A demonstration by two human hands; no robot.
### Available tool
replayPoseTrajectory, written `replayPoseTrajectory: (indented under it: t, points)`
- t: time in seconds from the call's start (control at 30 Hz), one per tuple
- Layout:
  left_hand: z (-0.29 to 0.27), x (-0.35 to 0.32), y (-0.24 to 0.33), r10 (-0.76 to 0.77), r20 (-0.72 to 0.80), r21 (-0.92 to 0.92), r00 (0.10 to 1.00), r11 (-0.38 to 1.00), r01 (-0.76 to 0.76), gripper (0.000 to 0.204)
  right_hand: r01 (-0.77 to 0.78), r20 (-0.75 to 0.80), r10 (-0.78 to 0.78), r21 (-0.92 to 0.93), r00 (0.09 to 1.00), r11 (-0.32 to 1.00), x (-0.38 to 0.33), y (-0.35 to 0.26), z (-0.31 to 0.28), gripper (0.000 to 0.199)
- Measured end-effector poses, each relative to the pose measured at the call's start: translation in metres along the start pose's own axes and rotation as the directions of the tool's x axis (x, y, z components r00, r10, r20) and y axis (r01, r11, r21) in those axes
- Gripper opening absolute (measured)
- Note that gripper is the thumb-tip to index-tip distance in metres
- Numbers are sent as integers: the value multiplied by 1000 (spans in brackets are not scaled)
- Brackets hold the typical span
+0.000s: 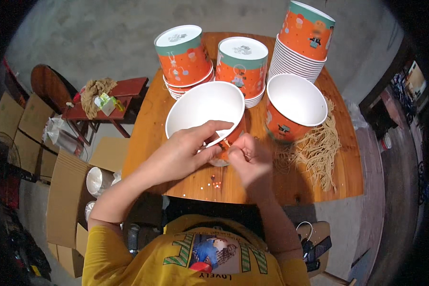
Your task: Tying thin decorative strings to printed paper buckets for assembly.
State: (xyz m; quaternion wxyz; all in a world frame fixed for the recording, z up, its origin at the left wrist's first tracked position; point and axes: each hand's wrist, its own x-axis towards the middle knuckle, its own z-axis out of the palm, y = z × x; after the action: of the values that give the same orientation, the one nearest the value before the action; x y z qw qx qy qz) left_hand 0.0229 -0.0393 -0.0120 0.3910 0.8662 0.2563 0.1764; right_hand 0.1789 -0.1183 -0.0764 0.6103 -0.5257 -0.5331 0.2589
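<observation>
- We had a tilted paper bucket (202, 112) at the table's (176, 181) near middle, between our left hand (186, 150) and right hand (248, 157).
- Just to its right stood another bucket (293, 107), with a bundle of strings (317, 150) lying beside it.
- Behind them were three upturned stacks (243, 62).
- A stool (124, 93) stood left of the table, with cardboard boxes (66, 190) nearer us.

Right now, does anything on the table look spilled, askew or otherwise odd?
Small coloured bits lie scattered on the wooden table below the tilted paper bucket both hands grip. A loose heap of tan strings sprawls beside the open bucket.
</observation>
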Motion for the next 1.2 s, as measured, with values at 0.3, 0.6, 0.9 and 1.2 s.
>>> replayPoseTrajectory:
  t: [0.3, 0.6, 0.9, 1.2]
  points:
    - [6, 0, 2, 41, 7, 49, 999, 998, -41, 40, -48, 18, 47, 115, 999, 992, 0, 12, -1, 8]
    - [6, 12, -17, 63, 98, -180, 993, 983, -44, 23, -70, -12, 71, 92, 997, 993, -5, 14, -6, 7]
    - [15, 26, -9, 17, 123, 73, 992, 997, -26, 14, -139, -2, 139, 55, 990, 989, -6, 19, -12, 6]
    - [10, 33, -12, 123, -109, 127, 986, 986, -109, 11, -23, -249, 11, -47, 968, 999, 7, -2, -19, 5]
